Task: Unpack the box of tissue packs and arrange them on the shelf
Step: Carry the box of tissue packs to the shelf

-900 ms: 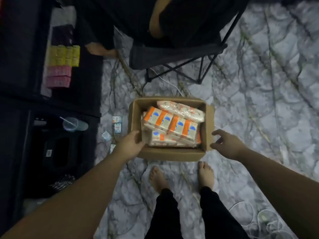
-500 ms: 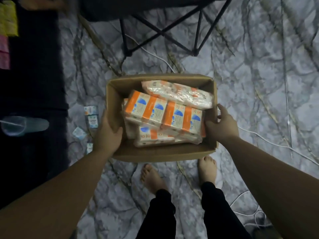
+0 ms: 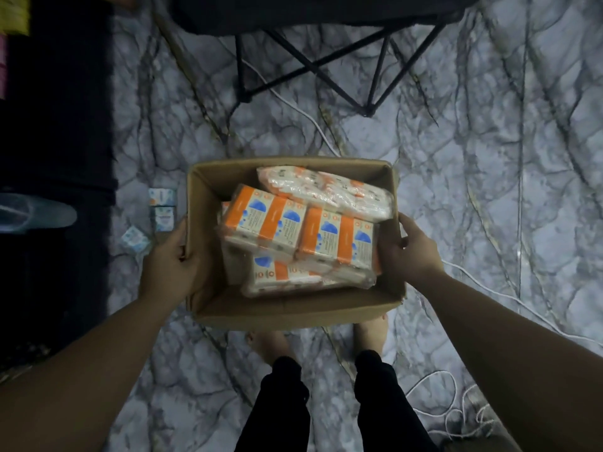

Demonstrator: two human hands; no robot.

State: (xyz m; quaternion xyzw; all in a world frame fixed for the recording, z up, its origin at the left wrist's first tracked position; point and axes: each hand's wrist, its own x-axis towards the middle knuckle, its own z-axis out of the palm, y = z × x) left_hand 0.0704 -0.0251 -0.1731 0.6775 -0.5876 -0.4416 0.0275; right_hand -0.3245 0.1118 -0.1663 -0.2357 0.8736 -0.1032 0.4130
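An open cardboard box (image 3: 287,309) is held above the marbled floor, over my bare feet. My left hand (image 3: 169,265) grips its left wall and my right hand (image 3: 409,251) grips its right wall. Inside lie several plastic-wrapped tissue packs (image 3: 303,233) with orange bands and blue marks, and one paler wrapped pack (image 3: 326,192) sits along the far side. The dark shelf unit (image 3: 55,125) stands at the left edge, mostly in shadow.
A black folding chair frame (image 3: 313,63) stands just beyond the box. White cables (image 3: 456,399) trail over the floor at right and under the chair. A few small tissue packets (image 3: 161,210) lie on the floor beside the shelf. A clear plastic cup (image 3: 32,210) sits on the shelf.
Both hands closed on the box's sides and lifted it off the floor toward me; it now hides part of my feet. The view has tilted down.
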